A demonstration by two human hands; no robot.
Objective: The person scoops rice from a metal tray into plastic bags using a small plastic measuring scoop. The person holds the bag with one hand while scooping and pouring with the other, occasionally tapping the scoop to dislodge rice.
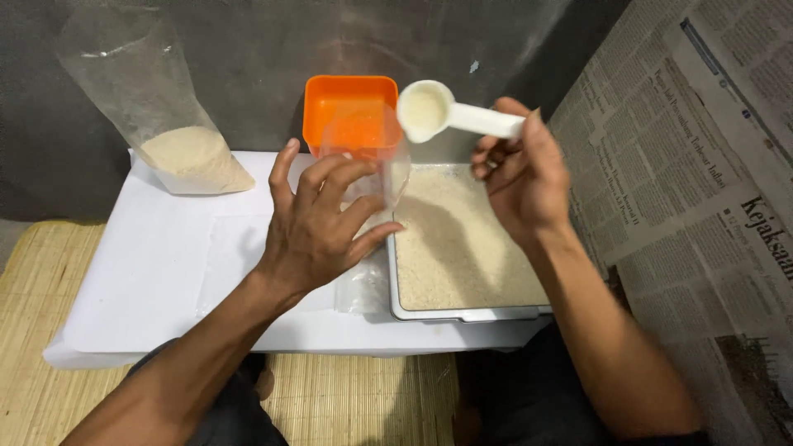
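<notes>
Head view: our left hand grips a limp, slippery clear bag by its mouth, beside the tray; our right hand pinches the light, stiff scoop, full of grain, by its handle above.

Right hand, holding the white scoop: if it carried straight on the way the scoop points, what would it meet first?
Probably the open mouth of the clear plastic bag held by the left hand; the right hand aims its scoop there. Depth is uncertain.

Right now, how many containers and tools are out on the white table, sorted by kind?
Clear plastic bags: 2, one standing filled, one in the left hand
Orange tub: 1
Metal tray of grain: 1
White scoop, in the right hand: 1
Total: 5
</notes>
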